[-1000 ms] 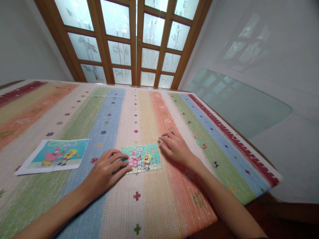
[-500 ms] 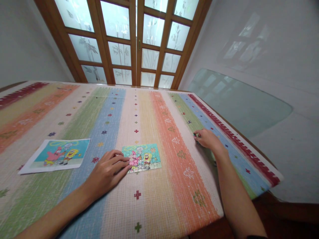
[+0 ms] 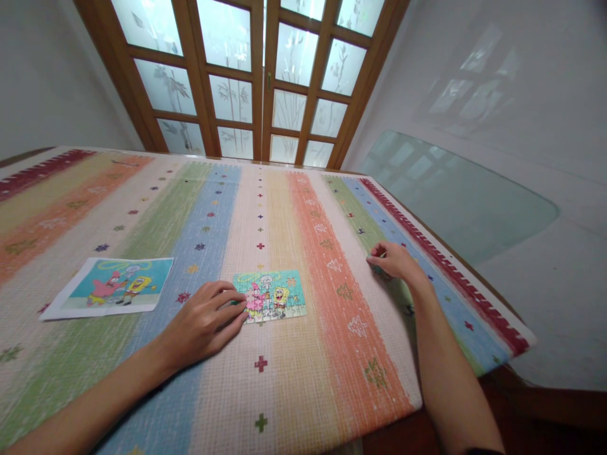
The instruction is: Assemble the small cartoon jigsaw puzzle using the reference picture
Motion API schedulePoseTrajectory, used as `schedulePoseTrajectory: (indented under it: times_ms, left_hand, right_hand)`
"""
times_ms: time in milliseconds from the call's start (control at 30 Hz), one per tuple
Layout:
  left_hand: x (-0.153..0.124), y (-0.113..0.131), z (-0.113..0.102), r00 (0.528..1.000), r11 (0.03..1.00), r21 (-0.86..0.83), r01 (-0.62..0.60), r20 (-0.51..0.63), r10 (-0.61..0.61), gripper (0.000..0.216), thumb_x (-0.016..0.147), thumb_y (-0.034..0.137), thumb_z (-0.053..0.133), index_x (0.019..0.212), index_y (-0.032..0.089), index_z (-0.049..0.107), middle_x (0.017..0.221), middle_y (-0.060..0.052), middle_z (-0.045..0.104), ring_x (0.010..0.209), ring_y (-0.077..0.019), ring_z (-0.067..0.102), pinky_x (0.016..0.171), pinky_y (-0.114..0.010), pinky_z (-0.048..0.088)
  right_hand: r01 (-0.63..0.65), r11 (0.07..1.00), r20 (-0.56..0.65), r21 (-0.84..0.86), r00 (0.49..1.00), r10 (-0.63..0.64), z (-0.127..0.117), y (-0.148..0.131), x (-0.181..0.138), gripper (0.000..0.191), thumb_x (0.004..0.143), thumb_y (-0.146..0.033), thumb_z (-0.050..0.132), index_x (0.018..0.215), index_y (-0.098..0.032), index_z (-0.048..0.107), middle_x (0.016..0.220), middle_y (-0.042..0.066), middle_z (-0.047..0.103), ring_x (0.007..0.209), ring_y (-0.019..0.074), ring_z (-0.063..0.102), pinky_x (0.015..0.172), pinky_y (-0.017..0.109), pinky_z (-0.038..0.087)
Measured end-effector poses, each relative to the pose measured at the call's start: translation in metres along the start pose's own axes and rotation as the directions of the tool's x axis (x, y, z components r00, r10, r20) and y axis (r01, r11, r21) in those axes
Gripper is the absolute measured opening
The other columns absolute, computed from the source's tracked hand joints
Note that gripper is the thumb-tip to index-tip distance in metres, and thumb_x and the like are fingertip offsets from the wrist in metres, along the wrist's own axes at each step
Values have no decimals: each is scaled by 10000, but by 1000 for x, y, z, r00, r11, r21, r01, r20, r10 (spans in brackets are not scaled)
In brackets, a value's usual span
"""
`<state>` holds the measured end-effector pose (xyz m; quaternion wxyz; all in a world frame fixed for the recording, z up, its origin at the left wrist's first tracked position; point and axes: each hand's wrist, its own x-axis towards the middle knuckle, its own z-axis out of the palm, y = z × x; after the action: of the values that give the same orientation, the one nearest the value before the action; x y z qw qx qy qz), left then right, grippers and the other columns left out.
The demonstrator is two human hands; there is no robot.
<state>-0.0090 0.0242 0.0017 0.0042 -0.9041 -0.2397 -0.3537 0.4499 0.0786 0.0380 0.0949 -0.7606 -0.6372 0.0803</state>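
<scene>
A small jigsaw puzzle (image 3: 279, 294) with cartoon figures on a teal background lies flat on the striped tablecloth, its pieces joined. My left hand (image 3: 213, 319) rests at its left edge, palm down with fingers stretched out. The fingertips touch the puzzle's left side and cover part of it. Well to the right of the puzzle, my right hand (image 3: 391, 260) is low over the cloth, thumb and index finger pinched together. Whatever lies between those fingertips is too small to make out. Left of my left hand lies a printed picture sheet (image 3: 118, 285) showing matching cartoon figures.
The tablecloth (image 3: 313, 366) has bright stripes and covers a wide table. Its near right edge drops away close to my right forearm. Beyond the far edge stands a wooden door (image 3: 258, 114) with frosted panes. A pale glass-like panel (image 3: 455, 196) lies along the right wall.
My right hand stays in nearly the same place, its fingers and wrist shifting slightly. The left hand keeps its place at the puzzle. The whole view has moved a little.
</scene>
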Motion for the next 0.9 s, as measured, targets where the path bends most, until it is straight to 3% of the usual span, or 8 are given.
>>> schedulePoseTrajectory:
  times_ms: [133,267,400,533,633,700,767,900]
  left_hand:
    - [1,1,-1,1000,1000,15,-7,9,7,164,992,168,572,980,193,733,981,-55,742,953,-230,632,838,-379,534]
    - [1,2,-1,1000,1000,27,-3,21,3,181,1002,170,556,957,186,731,952,-59,736,937,-232,626,818,-380,535]
    - [-2,1,-1,999,1000,25,-16,29,16,166,998,157,561,1005,176,726,962,-61,740,927,-231,628,813,-383,540]
    - [-2,2,-3,998,998,35,-42,38,41,179,991,134,556,1034,171,726,966,-59,759,931,-237,634,816,-395,533]
    - [-1,3,-3,998,998,39,-47,36,45,179,994,128,548,1021,158,722,960,-59,764,918,-244,630,813,-401,522]
    - [-2,3,-2,999,999,32,-37,41,36,176,998,129,546,1025,152,719,959,-60,760,912,-245,624,811,-397,517]
    - [-3,3,-2,999,999,23,-31,43,30,174,996,127,548,1028,149,717,958,-63,756,914,-246,620,815,-396,513]
    - [-5,2,-1,999,999,16,-30,40,30,164,992,125,557,1034,142,715,967,-70,755,924,-250,620,817,-401,511]
  right_hand:
    - [138,975,-24,176,990,-135,-2,-17,-4,50,836,-194,638,826,-155,667,761,73,716,660,162,615,623,272,436]
    - [256,933,9,254,964,-267,4,-51,-10,162,880,-309,630,848,-174,714,770,48,730,648,156,609,630,274,457]
    - [403,805,43,436,884,-466,23,-96,-28,262,958,-391,598,983,-187,759,816,48,762,623,151,614,594,277,474]
    - [592,656,-1,467,743,-670,43,-137,-54,231,1012,-312,577,1126,-201,745,986,69,779,765,169,662,669,300,531]
    - [772,497,-76,398,567,-820,54,-156,-70,252,1034,-265,550,1223,-214,709,1105,69,776,996,200,677,901,383,539]
    - [835,416,-113,360,482,-869,60,-163,-78,274,1041,-252,530,1252,-203,698,1184,80,762,1064,206,668,985,422,508]
    - [866,386,-138,319,445,-885,65,-166,-82,293,1050,-252,510,1265,-178,694,1221,101,748,1079,211,659,1010,433,496]
    - [896,390,-144,212,424,-894,66,-166,-84,323,1062,-308,505,1268,-147,695,1259,148,712,1129,244,623,1008,456,499]
